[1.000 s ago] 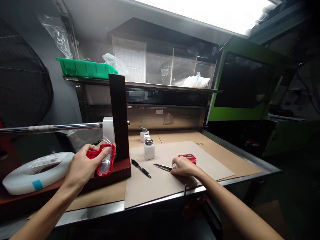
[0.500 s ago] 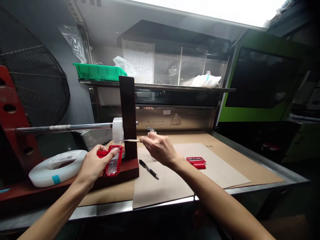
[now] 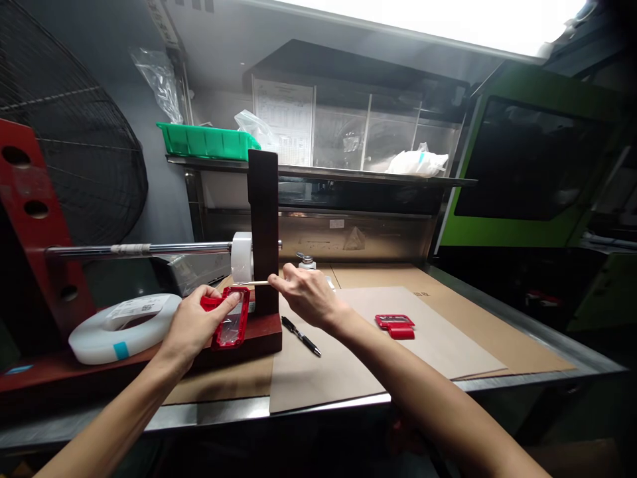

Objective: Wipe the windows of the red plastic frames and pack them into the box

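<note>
My left hand (image 3: 196,324) is closed on a red plastic frame (image 3: 244,318), holding it tilted up with the thumb over its clear window. In my right hand (image 3: 309,295) is a thin, pale stick-like tool (image 3: 259,283), pinched so that it points left toward the frame's top edge. Whether its tip touches the frame I cannot tell. Just above hangs a small roll of clear film or tape (image 3: 242,255) on a metal rod (image 3: 199,249), beside a dark upright post (image 3: 263,219). A second red frame (image 3: 395,325) lies on the cardboard to the right.
A black pen (image 3: 301,336) lies on the cardboard sheet (image 3: 348,358). On the stand's base sits a large translucent roll (image 3: 94,342). Behind my right hand stands a small bottle (image 3: 306,263). A green bin (image 3: 209,141) and a white bag (image 3: 421,162) rest on the shelf.
The view has shifted a little, so the scene sits further right. My right hand has come slightly left and down, bringing the tool's tip close to the frame's top edge.
</note>
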